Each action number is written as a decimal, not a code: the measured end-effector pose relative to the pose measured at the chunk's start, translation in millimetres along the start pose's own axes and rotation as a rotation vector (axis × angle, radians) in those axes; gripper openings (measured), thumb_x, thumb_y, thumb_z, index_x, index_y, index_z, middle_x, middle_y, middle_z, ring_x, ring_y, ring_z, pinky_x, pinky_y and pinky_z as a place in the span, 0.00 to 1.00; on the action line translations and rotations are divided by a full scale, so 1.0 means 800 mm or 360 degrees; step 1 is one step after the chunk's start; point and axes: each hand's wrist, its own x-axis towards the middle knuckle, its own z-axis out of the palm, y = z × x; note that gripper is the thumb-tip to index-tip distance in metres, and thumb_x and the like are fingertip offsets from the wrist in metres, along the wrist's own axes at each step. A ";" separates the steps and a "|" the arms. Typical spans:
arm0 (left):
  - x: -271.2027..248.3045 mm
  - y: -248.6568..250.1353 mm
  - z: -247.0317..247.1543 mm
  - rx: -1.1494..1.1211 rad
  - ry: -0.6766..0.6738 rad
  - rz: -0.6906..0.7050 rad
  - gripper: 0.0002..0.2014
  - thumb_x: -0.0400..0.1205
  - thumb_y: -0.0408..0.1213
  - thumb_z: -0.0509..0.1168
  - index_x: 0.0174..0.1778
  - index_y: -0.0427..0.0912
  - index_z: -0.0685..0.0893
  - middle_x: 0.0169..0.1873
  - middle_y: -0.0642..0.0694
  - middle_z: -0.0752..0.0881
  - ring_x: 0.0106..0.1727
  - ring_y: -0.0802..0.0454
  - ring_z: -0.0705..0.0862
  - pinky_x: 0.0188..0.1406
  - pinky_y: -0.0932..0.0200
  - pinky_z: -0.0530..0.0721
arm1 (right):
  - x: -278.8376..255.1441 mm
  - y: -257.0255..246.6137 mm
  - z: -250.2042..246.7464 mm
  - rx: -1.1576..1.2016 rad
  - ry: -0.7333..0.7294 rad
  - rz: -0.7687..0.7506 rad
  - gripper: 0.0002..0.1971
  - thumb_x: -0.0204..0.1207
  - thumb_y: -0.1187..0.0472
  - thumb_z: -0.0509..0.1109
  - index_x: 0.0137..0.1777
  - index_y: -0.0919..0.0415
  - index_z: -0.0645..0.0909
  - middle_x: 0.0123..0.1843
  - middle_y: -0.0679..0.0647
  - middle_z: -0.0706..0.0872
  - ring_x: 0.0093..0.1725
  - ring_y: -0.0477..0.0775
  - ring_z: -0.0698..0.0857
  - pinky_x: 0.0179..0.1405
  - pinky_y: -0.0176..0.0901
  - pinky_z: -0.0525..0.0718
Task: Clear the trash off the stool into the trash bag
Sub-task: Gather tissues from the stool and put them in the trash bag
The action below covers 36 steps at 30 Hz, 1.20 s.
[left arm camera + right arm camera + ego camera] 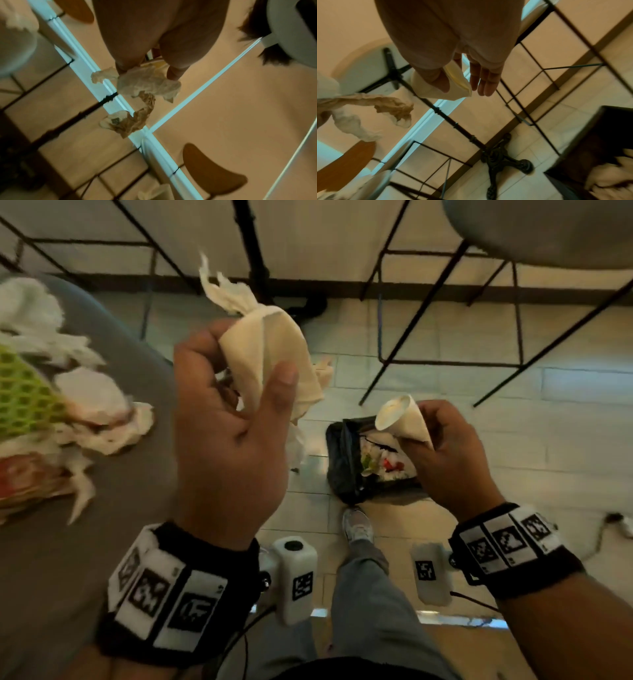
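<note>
My left hand [246, 364] grips a squashed white paper cone cup [274, 350], held up beside the stool, with crumpled tissue [226, 292] sticking out of it. In the left wrist view the same wad of paper [149, 82] hangs from the fingers [173, 73]. Lower down, my right hand [418, 429] pinches a small paper cone cup [400, 419] above the open black trash bag [342, 467] on the floor, which holds paper and food scraps. In the right wrist view the thumb presses on that cone [458, 88]. The grey stool seat [102, 337] at left carries tissues [99, 412] and a green foam net [24, 398].
A second grey stool [548, 231] stands at the upper right on thin black metal legs [445, 337]. A black cast-iron table base [501, 159] stands on the tiled floor. My own leg and shoe [358, 525] are just in front of the bag.
</note>
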 end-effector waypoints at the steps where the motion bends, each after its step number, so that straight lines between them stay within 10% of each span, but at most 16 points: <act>1: -0.001 -0.012 0.028 -0.0015 -0.0072 -0.0072 0.17 0.87 0.35 0.69 0.68 0.39 0.71 0.59 0.44 0.81 0.52 0.60 0.85 0.48 0.68 0.83 | 0.006 0.023 -0.008 -0.0005 0.0025 0.0059 0.15 0.78 0.61 0.77 0.58 0.46 0.78 0.49 0.37 0.85 0.49 0.31 0.85 0.44 0.22 0.80; 8: -0.027 -0.157 0.210 0.0174 -0.0512 -0.0598 0.17 0.86 0.43 0.70 0.69 0.50 0.74 0.62 0.56 0.81 0.61 0.60 0.83 0.58 0.58 0.87 | 0.065 0.204 -0.027 -0.0084 -0.0035 0.0542 0.12 0.77 0.60 0.76 0.59 0.52 0.81 0.43 0.37 0.83 0.40 0.34 0.82 0.32 0.19 0.75; 13: -0.064 -0.289 0.314 0.0382 -0.0817 -0.0974 0.20 0.85 0.44 0.70 0.72 0.49 0.75 0.64 0.51 0.81 0.62 0.52 0.82 0.64 0.50 0.84 | 0.109 0.353 -0.005 0.0030 -0.0043 0.0959 0.13 0.72 0.55 0.74 0.55 0.58 0.86 0.46 0.59 0.92 0.45 0.62 0.92 0.47 0.65 0.92; 27: -0.134 -0.507 0.434 0.0643 -0.0964 -0.1526 0.23 0.84 0.46 0.71 0.74 0.48 0.74 0.59 0.49 0.85 0.59 0.45 0.87 0.65 0.41 0.86 | 0.150 0.581 0.067 0.0252 -0.0070 0.1418 0.12 0.75 0.70 0.72 0.58 0.70 0.85 0.41 0.64 0.92 0.35 0.57 0.95 0.39 0.51 0.93; 31: -0.145 -0.522 0.439 0.0548 -0.0955 -0.1679 0.41 0.78 0.57 0.72 0.85 0.52 0.64 0.75 0.44 0.80 0.71 0.42 0.83 0.74 0.40 0.81 | 0.153 0.600 0.081 0.0258 -0.0024 0.1455 0.20 0.61 0.51 0.80 0.50 0.63 0.87 0.39 0.60 0.93 0.39 0.59 0.95 0.46 0.63 0.94; 36: -0.148 -0.528 0.430 0.0559 -0.1153 -0.1701 0.53 0.79 0.60 0.72 0.91 0.55 0.43 0.88 0.47 0.63 0.86 0.44 0.67 0.83 0.47 0.69 | 0.152 0.616 0.091 0.0212 -0.0073 0.1402 0.45 0.52 0.34 0.82 0.70 0.51 0.80 0.47 0.56 0.94 0.46 0.62 0.94 0.52 0.66 0.92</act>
